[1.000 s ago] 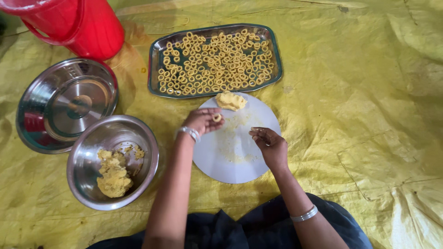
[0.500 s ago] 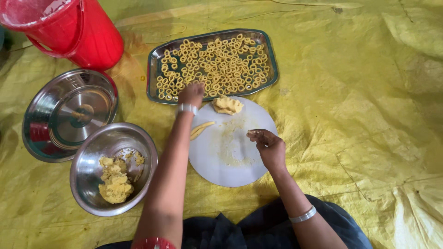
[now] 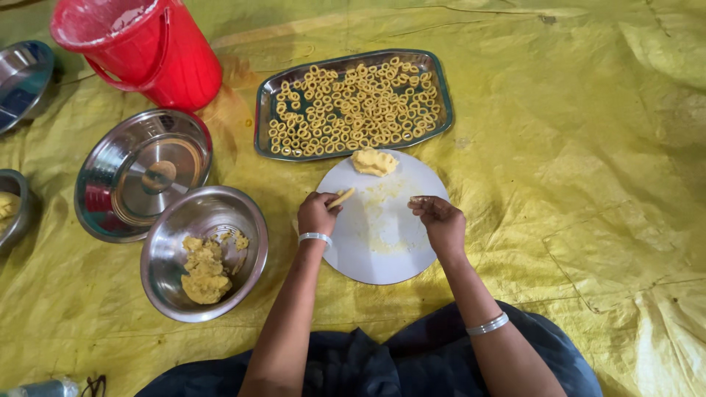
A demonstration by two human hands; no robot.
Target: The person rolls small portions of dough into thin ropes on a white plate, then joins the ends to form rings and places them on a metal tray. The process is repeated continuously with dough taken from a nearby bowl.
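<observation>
The left hand is curled at the left edge of a round white board, its fingers pinching a short yellow dough stick that pokes out up and to the right over the board. The right hand rests on the board's right side with its fingers drawn together and bent down toward the surface; whether it pinches anything I cannot tell. A lump of dough sits at the far edge of the board, just beside a steel tray filled with small dough rings. Crumbs and smears mark the middle of the board. To the left of the left hand, a steel bowl holds more dough, and a steel lid lies beyond it, touching its rim. A red bucket stands at the upper left. Everything lies on a yellow sheet spread over the floor.
</observation>
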